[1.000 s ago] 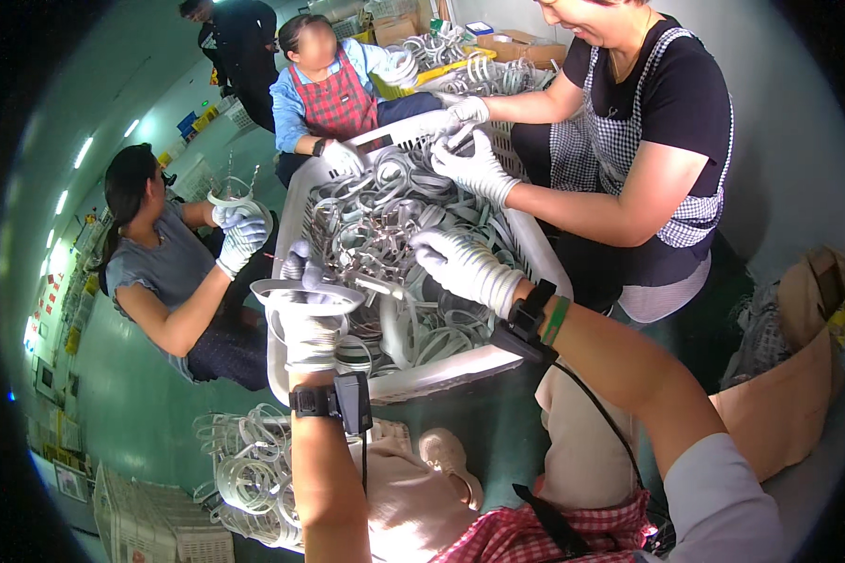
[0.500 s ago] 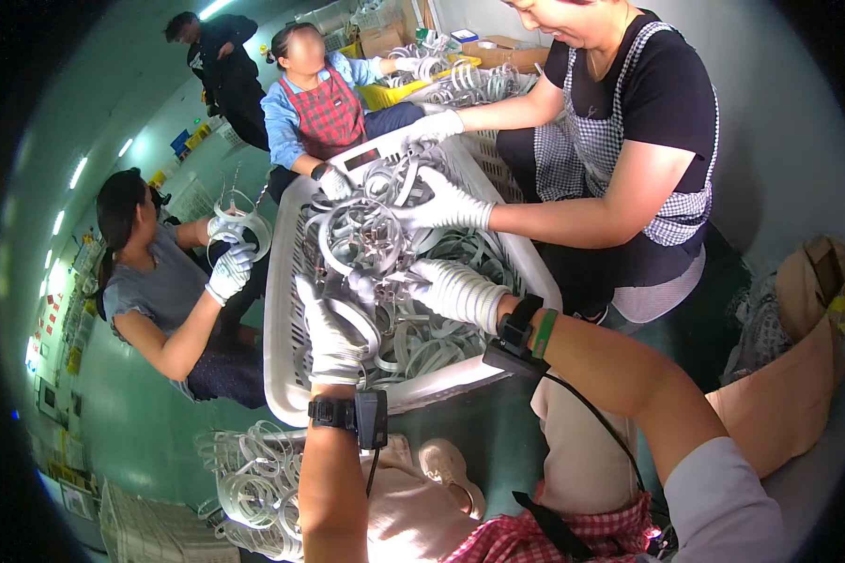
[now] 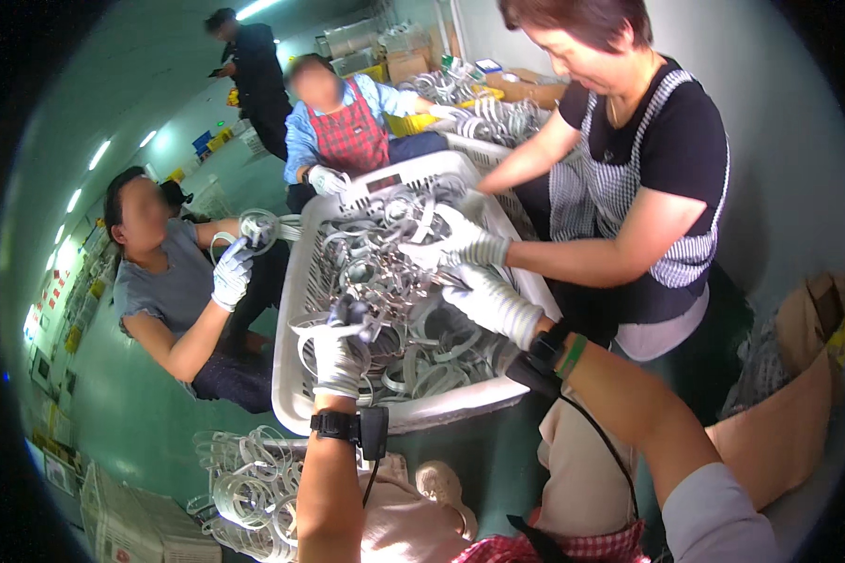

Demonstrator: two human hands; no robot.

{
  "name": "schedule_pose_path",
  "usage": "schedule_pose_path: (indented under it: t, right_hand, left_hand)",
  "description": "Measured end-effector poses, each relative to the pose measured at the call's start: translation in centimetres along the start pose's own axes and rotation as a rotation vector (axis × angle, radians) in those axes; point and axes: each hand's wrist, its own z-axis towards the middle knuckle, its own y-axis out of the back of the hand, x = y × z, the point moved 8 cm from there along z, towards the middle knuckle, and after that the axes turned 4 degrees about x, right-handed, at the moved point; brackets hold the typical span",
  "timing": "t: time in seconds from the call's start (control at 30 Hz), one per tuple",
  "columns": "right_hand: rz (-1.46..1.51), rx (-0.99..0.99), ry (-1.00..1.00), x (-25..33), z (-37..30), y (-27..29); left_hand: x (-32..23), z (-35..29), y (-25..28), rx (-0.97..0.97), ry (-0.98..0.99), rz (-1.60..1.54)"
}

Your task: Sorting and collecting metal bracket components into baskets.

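A white slotted plastic basket [image 3: 286,375] holds a tangled heap of pale grey ring-shaped bands [image 3: 437,375] with small shiny metal parts among them. At the basket's near left side, my gloved left hand [image 3: 336,361] is closed on one pale ring, which loops out past the fingers. My gloved right hand [image 3: 498,305] reaches over the heap from the right, its fingers bent together; the heap hides what they hold, if anything. Just beyond it, a co-worker's gloved hand [image 3: 465,239] is in the same heap.
Co-workers sit left of, behind and right of the basket; the left one holds a clear ring [image 3: 258,230]. More rings [image 3: 253,497] stand in a container by my left forearm. An open cardboard box [image 3: 779,413] is at the right. Another person stands far back.
My left hand has curled its fingers around a ring. My right hand has shifted slightly right. The right co-worker's far hand has moved down behind the basket's rim, and the view has tilted a little.
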Motion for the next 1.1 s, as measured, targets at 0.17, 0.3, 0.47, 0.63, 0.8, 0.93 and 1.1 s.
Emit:
schedule_pose_path:
  t: [0.17,0.3,0.47,0.63,0.8,0.93,1.1]
  right_hand:
    - [0.375,0.088,0.026,2.8,-0.6,-3.3]
    - [0.567,0.245,-0.231,6.4,-4.0,-2.3]
    - [0.512,0.304,-0.116,6.3,-3.6,-3.8]
    - [0.466,0.251,-0.254,6.8,-2.7,-1.2]
    - [0.313,0.147,-0.131,7.5,-2.9,2.3]
    - [0.224,0.011,-0.103,3.5,-4.0,3.9]
    - [0.385,0.107,-0.107,3.5,-4.4,3.1]
  left_hand:
    - [-0.1,-0.5,8.7,0.087,-0.341,0.909]
    - [2.1,-2.5,-0.3,0.132,-0.015,0.789]
    - [3.1,-3.0,-1.6,0.467,-0.568,1.914]
    - [-1.1,-2.9,-3.6,0.218,0.093,0.659]
    - [1.7,-2.9,-4.1,0.411,0.362,0.955]
    - [4.8,-3.9,-3.5,0.456,0.558,0.878]
    - [9.0,-2.0,1.5,0.719,0.412,1.275]
